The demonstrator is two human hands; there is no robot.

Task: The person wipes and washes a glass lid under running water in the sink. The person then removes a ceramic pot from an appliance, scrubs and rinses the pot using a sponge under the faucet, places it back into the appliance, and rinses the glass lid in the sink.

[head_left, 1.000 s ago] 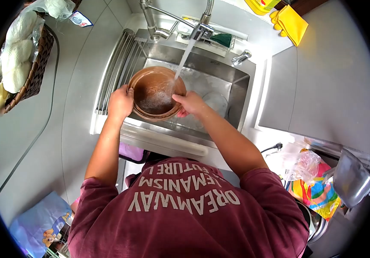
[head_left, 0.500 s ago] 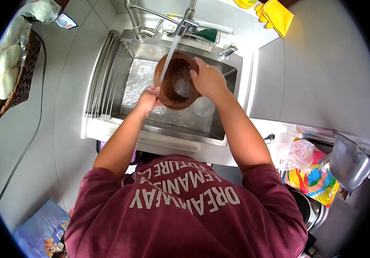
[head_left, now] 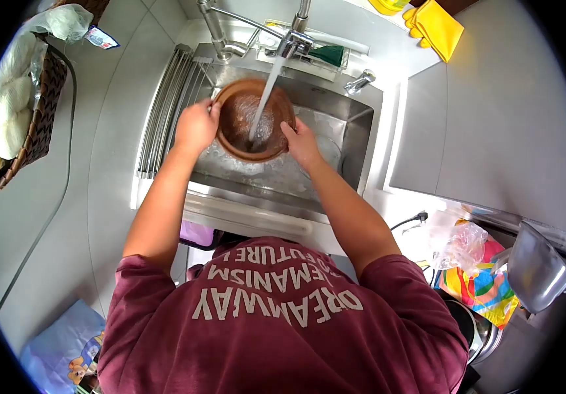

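Both hands hold a round brown bowl (head_left: pixel 237 125) over the steel sink (head_left: pixel 355 141). On its left rim my left hand (head_left: pixel 195 126) is closed, fingers largely behind the wall. My right hand (head_left: pixel 302 141) grips the right side, thumb over the rim. From the faucet (head_left: pixel 294 44) a stream of water runs straight into the bowl, where it splashes and pools. Wet, soapy-looking patches cover the sink floor beneath. A clear round object, partly seen, lies in the sink right of the bowl.
A roll-up drying rack (head_left: pixel 168 108) covers the sink's left side. Behind stand a small tap (head_left: pixel 360 82) and a green scrubber (head_left: pixel 328 54). Yellow gloves (head_left: pixel 437 29) hang back right. A woven basket (head_left: pixel 49 108) is at left; a metal pan (head_left: pixel 538 266) and bags lie lower right.
The bowl has moved left and turned from tilted toward level. Water that ran by its left rim now falls into its middle. Both hands shifted with it, the left one higher on the rim.
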